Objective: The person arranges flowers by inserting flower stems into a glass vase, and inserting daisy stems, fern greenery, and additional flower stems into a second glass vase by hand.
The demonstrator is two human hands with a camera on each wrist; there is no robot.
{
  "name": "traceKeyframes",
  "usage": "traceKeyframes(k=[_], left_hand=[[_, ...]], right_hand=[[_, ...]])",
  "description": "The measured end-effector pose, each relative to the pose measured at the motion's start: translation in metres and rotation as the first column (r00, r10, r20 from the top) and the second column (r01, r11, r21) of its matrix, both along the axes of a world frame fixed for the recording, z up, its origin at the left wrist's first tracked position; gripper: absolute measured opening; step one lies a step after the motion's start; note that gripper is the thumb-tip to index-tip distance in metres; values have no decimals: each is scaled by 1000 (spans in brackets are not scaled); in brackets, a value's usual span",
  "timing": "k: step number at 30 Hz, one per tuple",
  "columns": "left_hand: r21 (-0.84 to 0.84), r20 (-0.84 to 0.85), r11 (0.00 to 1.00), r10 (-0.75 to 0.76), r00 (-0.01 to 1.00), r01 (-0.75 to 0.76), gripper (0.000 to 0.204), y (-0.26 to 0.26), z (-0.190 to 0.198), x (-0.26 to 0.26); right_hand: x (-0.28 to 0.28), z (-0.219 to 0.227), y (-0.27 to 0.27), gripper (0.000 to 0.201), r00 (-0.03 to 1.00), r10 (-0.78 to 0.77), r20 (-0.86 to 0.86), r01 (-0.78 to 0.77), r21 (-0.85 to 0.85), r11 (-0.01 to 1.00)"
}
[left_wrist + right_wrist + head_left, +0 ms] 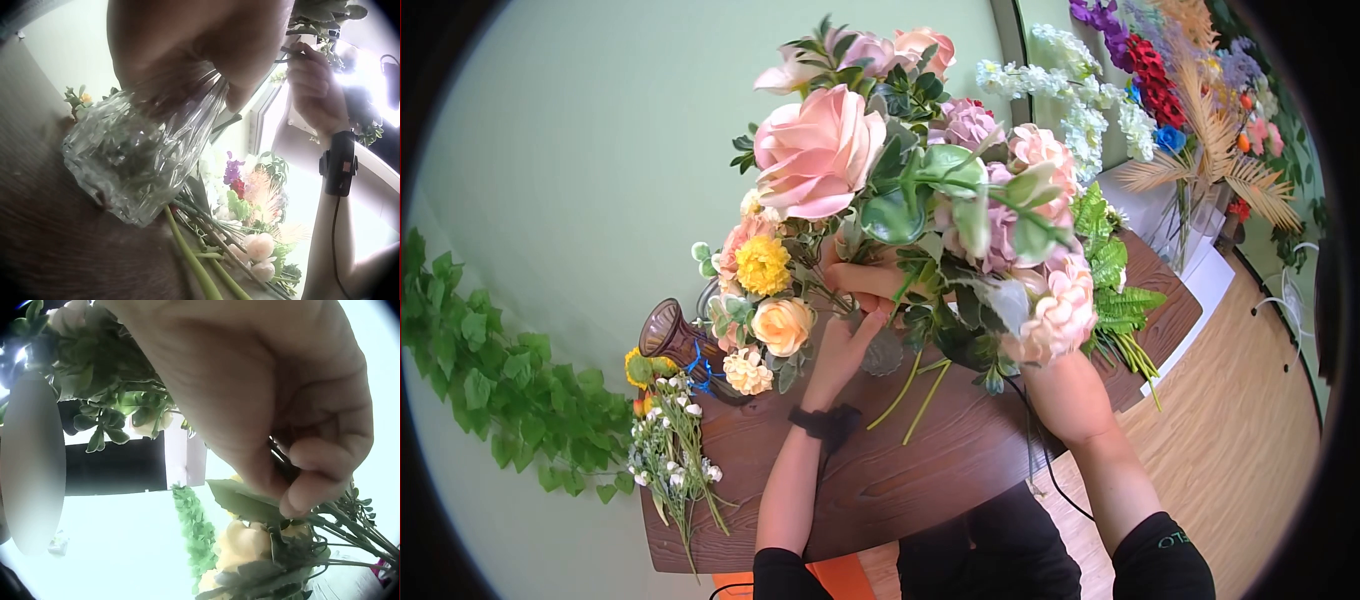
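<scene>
My left hand [843,340] grips the neck of a clear cut-glass vase [134,159], which stands tilted close over the table in the left wrist view. Above this hand spreads a big artificial bouquet, with a large pink rose [820,150], a yellow flower [762,265] and a peach rose [783,326]. My right hand [310,84] pinches a thin dark stem [284,459] between thumb and curled fingers. In the head view, pink blooms [1055,310] and leaves hide most of that hand. Cut green stems [897,392] lie below the vase.
On the brown wooden table [800,510], a brown glass vase [685,345] with blue cord stands at left beside small white flowers [675,450]. Green fern stems [1125,320] lie at right. More flowers stand in a clear vase [1185,225] behind. A black cable [1055,470] hangs near the right forearm.
</scene>
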State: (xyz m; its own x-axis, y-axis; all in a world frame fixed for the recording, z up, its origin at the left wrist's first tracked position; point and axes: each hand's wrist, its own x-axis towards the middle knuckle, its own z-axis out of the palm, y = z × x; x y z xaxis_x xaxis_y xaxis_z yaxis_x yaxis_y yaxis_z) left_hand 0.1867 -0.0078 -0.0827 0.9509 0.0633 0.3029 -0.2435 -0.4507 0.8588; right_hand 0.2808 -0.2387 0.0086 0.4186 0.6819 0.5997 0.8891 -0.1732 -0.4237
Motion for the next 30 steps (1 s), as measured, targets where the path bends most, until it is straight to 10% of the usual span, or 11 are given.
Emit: traceKeyframes(k=[12, 19, 22, 30], left_hand=[[-192, 53, 981, -8, 999, 18, 20, -13, 8, -6], [-93, 145, 996, 1, 989, 12, 19, -8, 6, -10], [262, 100, 963, 37, 994, -62, 21, 19, -29, 12], [54, 92, 995, 79, 993, -84, 25, 16, -30, 13]], right_hand=[[-16, 0, 33, 27, 998, 51, -46, -51, 5, 999], [-16, 6, 48, 28, 994, 82, -69, -82, 12, 997], [-31, -2, 50, 28, 993, 91, -75, -90, 20, 996], [-14, -2, 34, 28, 987, 136, -91, -134, 27, 991]])
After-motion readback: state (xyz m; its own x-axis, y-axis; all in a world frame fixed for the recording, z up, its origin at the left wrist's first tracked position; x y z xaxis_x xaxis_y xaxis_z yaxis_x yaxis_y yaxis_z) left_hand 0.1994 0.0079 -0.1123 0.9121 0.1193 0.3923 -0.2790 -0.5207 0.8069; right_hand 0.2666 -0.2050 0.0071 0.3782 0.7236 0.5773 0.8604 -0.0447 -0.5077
